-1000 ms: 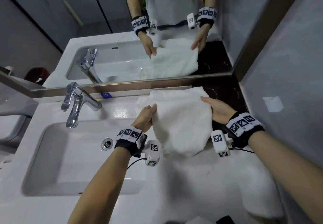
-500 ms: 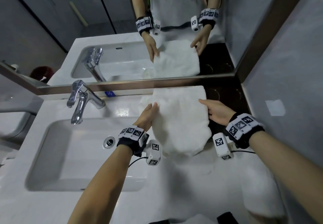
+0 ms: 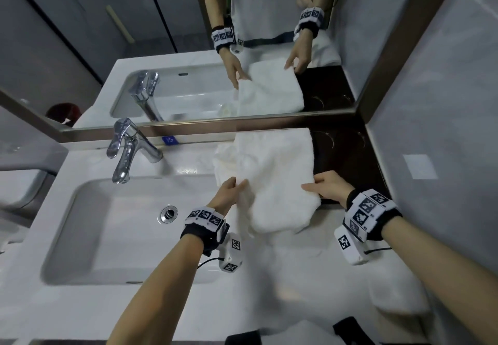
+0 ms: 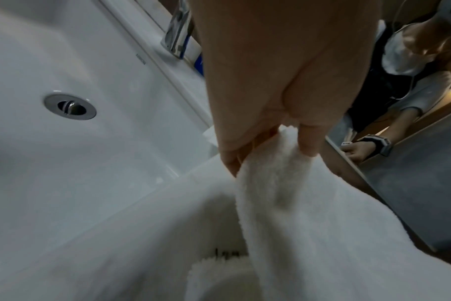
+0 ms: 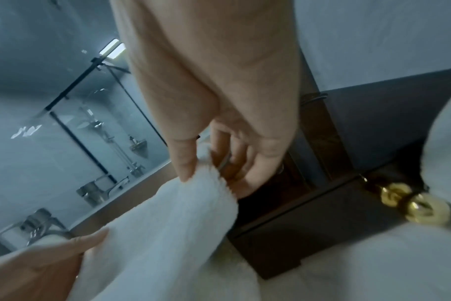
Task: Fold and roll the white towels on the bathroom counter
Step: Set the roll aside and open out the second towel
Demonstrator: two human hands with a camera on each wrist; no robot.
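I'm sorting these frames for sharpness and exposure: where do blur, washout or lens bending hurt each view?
Head view: the towel is nearly washed out against the white counter, the mirror frame bows, and the near counter is smeared. Left wrist view: the left hand and towel are soft; the drain is sharper. Right wrist view: dim and bluish, with the right hand and towel blurred.

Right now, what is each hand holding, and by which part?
Both hold the same white towel. The left hand pinches its left side edge, and the right hand pinches its right side edge, thumb on top.
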